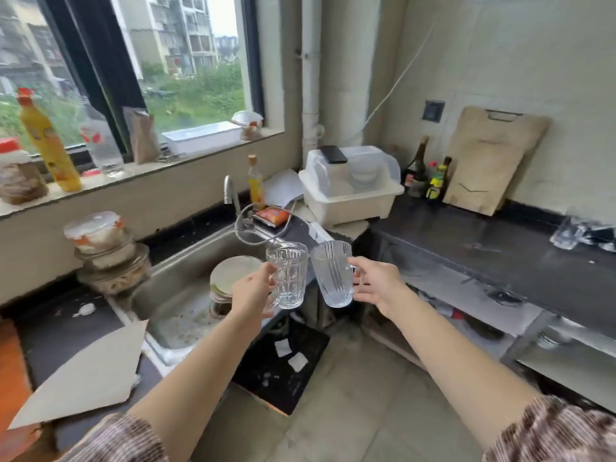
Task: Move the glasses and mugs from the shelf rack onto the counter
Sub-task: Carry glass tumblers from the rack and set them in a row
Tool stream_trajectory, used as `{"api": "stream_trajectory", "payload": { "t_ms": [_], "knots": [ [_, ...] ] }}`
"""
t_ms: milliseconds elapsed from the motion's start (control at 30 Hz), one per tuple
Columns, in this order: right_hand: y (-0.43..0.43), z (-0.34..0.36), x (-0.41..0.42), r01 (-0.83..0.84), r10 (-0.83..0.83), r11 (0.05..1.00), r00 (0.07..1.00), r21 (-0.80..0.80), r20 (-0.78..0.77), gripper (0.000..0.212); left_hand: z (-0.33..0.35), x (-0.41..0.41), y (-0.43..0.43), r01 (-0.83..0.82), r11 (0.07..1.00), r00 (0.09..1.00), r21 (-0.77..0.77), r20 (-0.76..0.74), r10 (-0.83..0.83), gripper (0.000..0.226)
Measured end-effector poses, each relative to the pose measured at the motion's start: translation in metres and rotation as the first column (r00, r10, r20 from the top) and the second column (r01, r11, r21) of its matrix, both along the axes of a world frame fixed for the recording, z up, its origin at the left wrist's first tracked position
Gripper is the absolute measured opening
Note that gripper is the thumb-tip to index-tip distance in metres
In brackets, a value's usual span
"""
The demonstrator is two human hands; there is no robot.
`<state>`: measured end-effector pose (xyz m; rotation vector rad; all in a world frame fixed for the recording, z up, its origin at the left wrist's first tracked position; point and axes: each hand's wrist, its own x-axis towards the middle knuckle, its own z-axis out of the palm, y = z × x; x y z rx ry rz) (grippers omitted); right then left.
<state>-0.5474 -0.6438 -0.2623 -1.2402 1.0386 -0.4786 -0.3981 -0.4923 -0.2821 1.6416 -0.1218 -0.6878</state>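
Left hand [252, 292] grips the checkered mug [288, 275], right hand [376, 285] the ribbed mug [333, 276], both mouth-up. Their handles are mostly hidden.

counter [483, 251]: dark top is running along the right wall | far corner: white dish drainer [350, 198] is sitting beside dark bottles [416, 175] | wall side: wooden cutting board [490, 161] is leaning tilted | right edge: blurred clear glasses [566, 233] are standing | left stretch: stacked containers [106, 255] are standing, cardboard sheet [83, 378] is lying flat
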Motion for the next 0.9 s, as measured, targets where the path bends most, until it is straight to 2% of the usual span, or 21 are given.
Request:
{"api": "stream_trajectory", "payload": {
  "t_ms": [200,300,533,900],
  "knots": [
    [-0.094,-0.020,-0.081,0.270,-0.270,0.963,0.963,0.022,-0.016,0.022,-0.016,-0.059,-0.133,0.234,0.972,0.968,-0.008,-0.093,-0.234,0.020],
    [-0.146,-0.034,-0.117,0.367,-0.367,0.929,0.930,0.054,-0.014,0.020,-0.028,-0.087,-0.201,0.317,0.948,0.939,-0.003,-0.138,-0.315,0.025],
    [-0.276,-0.038,-0.182,0.571,-0.568,0.817,0.821,0.076,-0.064,0.021,-0.035,-0.147,-0.371,0.497,0.867,0.849,0.023,-0.220,-0.481,0.018],
    [-0.418,-0.062,-0.296,0.781,-0.774,0.612,0.623,0.119,-0.108,0.018,-0.047,-0.250,-0.560,0.756,0.651,0.644,0.061,-0.241,-0.726,0.014]
  ]
}}
